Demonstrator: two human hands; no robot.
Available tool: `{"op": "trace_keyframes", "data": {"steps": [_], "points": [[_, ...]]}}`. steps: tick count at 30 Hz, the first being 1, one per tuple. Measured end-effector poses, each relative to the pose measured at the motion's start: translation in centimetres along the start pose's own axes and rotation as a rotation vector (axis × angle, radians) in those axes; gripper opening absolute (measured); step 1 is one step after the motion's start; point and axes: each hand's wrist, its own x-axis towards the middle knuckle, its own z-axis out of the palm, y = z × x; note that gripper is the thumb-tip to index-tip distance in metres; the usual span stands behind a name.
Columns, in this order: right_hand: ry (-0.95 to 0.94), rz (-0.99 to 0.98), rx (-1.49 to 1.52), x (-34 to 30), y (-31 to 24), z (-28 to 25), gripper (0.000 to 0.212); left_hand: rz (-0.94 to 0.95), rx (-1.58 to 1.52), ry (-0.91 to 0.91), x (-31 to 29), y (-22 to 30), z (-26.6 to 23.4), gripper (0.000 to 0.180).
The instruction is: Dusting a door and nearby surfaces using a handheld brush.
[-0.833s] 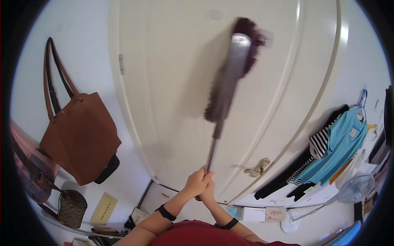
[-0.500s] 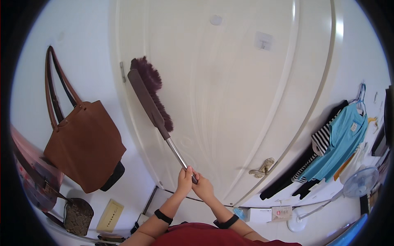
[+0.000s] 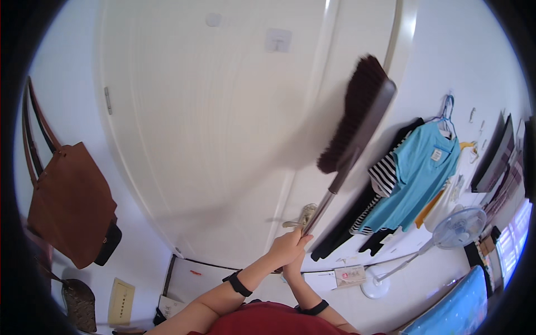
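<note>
Both hands grip one long-handled brush (image 3: pixel 357 120): left hand (image 3: pixel 287 248) clenched round the base of the metal handle, right hand (image 3: pixel 294 269) wrapped just beneath it, touching. Brush is tilted up-right, dark bristles against the white door (image 3: pixel 223 139) near its right edge. Door handle (image 3: pixel 301 216) sits just behind the shaft. Brown tote bag (image 3: pixel 67 206) hangs left; blue t-shirt (image 3: pixel 419 173) hangs right.

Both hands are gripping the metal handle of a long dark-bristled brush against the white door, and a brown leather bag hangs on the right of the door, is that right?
Not quite. In the head view the brown leather bag hangs left of the white door, not right. Both the left hand and right hand do grip the metal handle of the long dark-bristled brush.
</note>
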Motion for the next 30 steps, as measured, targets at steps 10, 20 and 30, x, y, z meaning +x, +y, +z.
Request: {"op": "trace_keyframes", "data": {"steps": [10,20,30], "points": [[-0.085,-0.044,-0.041,-1.8,0.0,2.7,0.019,0.003,0.169,-0.020,-2.0,-0.5,-2.1,0.046],[-0.395,-0.093,-0.123,-6.1,1.4,14.8,0.021,-0.142,0.111,0.337,-9.3,-7.1,-13.5,0.037],[-0.533,-0.124,-0.745,-4.2,-3.0,16.5,0.033,0.015,-0.828,0.444,-8.5,-13.5,-15.4,0.036]]}}
